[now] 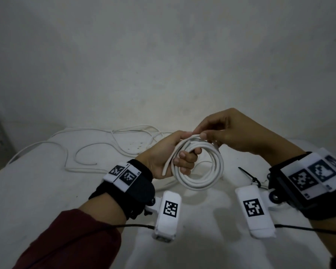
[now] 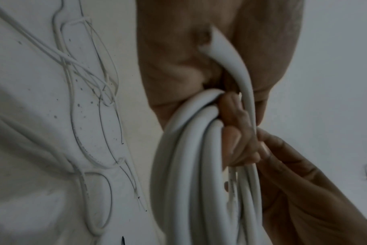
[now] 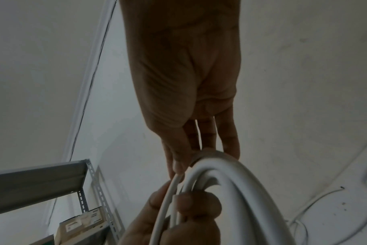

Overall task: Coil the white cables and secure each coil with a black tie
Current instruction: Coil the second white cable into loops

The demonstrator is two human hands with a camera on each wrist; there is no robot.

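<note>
A thick white cable is wound into a round coil (image 1: pixel 200 179) held above the table. My left hand (image 1: pixel 175 154) grips the coil's left side with fingers curled through the ring; the loose end (image 1: pixel 166 167) sticks down beside them. My right hand (image 1: pixel 217 133) pinches the top of the coil (image 3: pixel 224 172) with thumb and fingertips. The coil strands (image 2: pixel 191 157) fill the left wrist view. A black tie (image 1: pixel 249 176) lies on the table to the right of the coil, below my right wrist.
Thinner white cables (image 1: pixel 97 148) lie loose and tangled on the white table (image 1: pixel 47 183) at the back left. A metal shelf (image 3: pixel 38 180) with a cardboard box (image 3: pixel 82 227) stands off to the side. A wall rises behind the table.
</note>
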